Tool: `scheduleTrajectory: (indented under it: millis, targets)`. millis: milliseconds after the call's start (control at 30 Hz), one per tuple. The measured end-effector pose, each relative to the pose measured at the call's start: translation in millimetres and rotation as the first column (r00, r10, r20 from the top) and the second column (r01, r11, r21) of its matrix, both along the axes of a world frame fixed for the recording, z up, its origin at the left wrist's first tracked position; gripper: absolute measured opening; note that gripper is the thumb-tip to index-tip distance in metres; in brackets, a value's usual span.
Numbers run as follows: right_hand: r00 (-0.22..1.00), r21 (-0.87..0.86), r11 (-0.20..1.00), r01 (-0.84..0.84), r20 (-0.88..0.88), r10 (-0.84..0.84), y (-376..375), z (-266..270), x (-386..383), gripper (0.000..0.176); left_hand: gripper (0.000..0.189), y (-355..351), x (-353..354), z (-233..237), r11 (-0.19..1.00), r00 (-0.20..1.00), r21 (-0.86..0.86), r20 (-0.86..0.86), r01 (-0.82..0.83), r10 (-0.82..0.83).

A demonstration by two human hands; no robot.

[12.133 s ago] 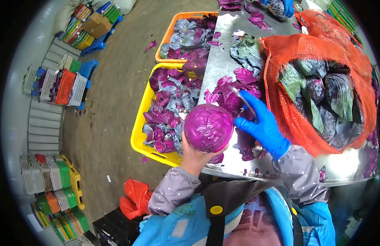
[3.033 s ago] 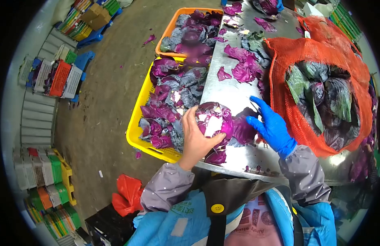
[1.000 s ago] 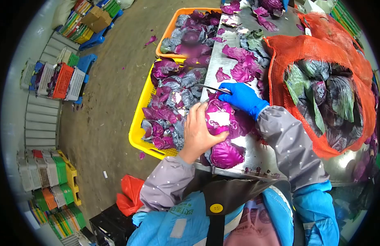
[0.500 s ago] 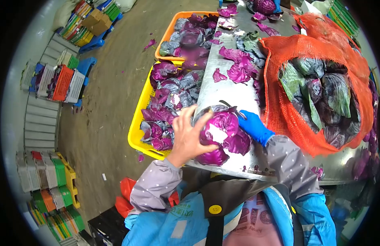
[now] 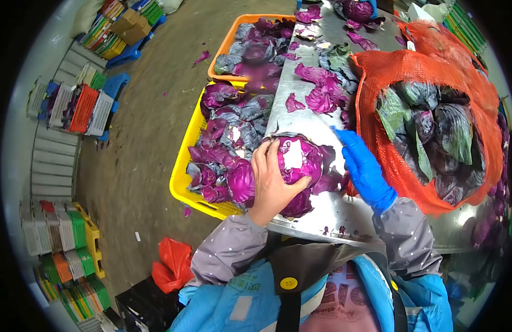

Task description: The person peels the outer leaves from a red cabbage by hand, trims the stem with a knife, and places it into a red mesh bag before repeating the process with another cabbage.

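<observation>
My bare left hand (image 5: 275, 180) grips the left side of a red cabbage (image 5: 314, 160) with a white cut patch on top, at the metal table's near left corner. Right of the cabbage and apart from it is my blue-gloved right hand (image 5: 362, 166), its fingers pressed together. A thin pale streak shows by its fingertips, too faint to make out. Loose purple leaves (image 5: 325, 91) lie on the table (image 5: 292, 119) beyond the cabbage. Beside my left hand, a rounded purple leaf (image 5: 241, 181) lies at the yellow crate (image 5: 181, 177), which is full of leaves.
An orange crate (image 5: 221, 47) of leaves stands beyond the yellow one. On the right, an open red mesh bag (image 5: 372, 122) holds several cabbages. Another cabbage (image 5: 358, 10) is at the table's far end. Stacked crates (image 5: 84, 110) stand across the floor at left.
My right hand has drawn back to the right, away from the cabbage. My left hand has shifted right onto the cabbage's side. A rounded purple leaf now shows at the yellow crate's right side.
</observation>
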State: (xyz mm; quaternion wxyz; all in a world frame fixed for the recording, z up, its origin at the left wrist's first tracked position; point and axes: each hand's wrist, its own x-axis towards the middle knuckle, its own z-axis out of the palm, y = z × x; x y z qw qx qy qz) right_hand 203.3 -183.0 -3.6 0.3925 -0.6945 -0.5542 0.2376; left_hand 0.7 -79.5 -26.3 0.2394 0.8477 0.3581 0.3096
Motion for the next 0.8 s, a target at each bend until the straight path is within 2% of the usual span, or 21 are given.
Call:
scheduleTrajectory:
  millis: [33, 100, 167, 233, 300, 400, 467, 500, 567, 600, 633, 733, 767, 800]
  targets:
    - [0.989, 0.107, 0.992, -0.063, 0.140, 0.048, 3.3, 9.7, -11.9, 0.050, 0.094, 0.3, 2.8, 1.2, 1.000, 1.000, 0.002, 0.001, 0.008, -0.008]
    - [0.987, -0.017, 0.994, -0.109, 0.117, 0.110, 8.1, 21.6, -28.9, 0.052, 0.094, 0.1, 7.9, 3.0, 1.000, 1.000, -0.008, -0.019, 0.008, -0.008]
    - [0.992, 0.012, 0.996, -0.085, 0.090, 0.084, 12.5, 6.2, -35.5, 0.052, 0.095, -1.4, 15.2, -1.5, 1.000, 1.000, -0.011, -0.004, 0.024, -0.024]
    - [0.977, -0.074, 0.997, -0.015, 0.210, 0.030, 16.1, -0.6, -36.1, 0.053, 0.096, -2.8, 22.3, -5.3, 1.000, 0.999, 0.000, 0.052, 0.013, -0.013]
    - [0.976, -0.074, 0.997, -0.001, 0.219, 0.018, 23.0, 1.4, -33.2, 0.052, 0.094, -2.8, 27.3, -4.8, 1.000, 0.998, 0.005, 0.058, 0.020, -0.020]
    - [0.967, -0.136, 0.991, -0.013, 0.250, 0.047, 39.6, -3.5, -20.3, 0.051, 0.093, -7.6, 35.8, 1.3, 0.998, 0.997, 0.063, -0.077, 0.014, -0.009]
    - [0.948, -0.184, 0.976, -0.112, 0.274, 0.161, 51.7, -14.7, -0.6, 0.049, 0.095, -4.9, 42.8, 2.8, 0.998, 0.992, 0.066, -0.125, 0.006, 0.002]
    - [0.949, -0.183, 0.977, -0.109, 0.275, 0.157, 55.7, -17.4, 10.6, 0.049, 0.095, -3.7, 45.3, 4.5, 0.998, 0.989, 0.060, -0.149, 0.018, -0.009]
    - [0.906, -0.226, 0.944, -0.240, 0.298, 0.301, 61.7, -18.2, 29.0, 0.047, 0.093, -7.4, 51.1, 4.8, 0.998, 0.982, 0.060, -0.191, 0.011, 0.000]
    - [0.909, -0.237, 0.945, -0.225, 0.298, 0.291, 61.3, -18.8, 31.7, 0.047, 0.093, -8.3, 53.9, 5.6, 0.998, 0.978, 0.063, -0.207, 0.002, 0.011]
    - [0.910, -0.243, 0.944, -0.225, 0.293, 0.292, 61.1, -17.2, 29.9, 0.047, 0.093, -9.6, 53.5, 4.7, 0.998, 0.978, 0.056, -0.210, 0.003, 0.008]
    - [0.997, -0.400, 0.914, -0.066, 0.000, 0.071, 67.9, -12.8, 29.7, 0.048, 0.091, -11.8, 53.5, 6.0, 0.998, 0.985, 0.043, -0.169, 0.036, -0.028]
    - [0.998, -0.393, 0.918, -0.063, -0.001, 0.068, 72.0, -22.5, 33.6, 0.048, 0.091, -9.8, 53.6, 4.9, 0.998, 0.985, 0.051, -0.170, 0.039, -0.030]
    - [0.998, -0.312, 0.948, -0.068, -0.006, 0.070, 74.6, -37.5, 37.8, 0.042, 0.091, -8.2, 53.1, 2.0, 0.996, 0.982, 0.081, -0.186, 0.041, -0.025]
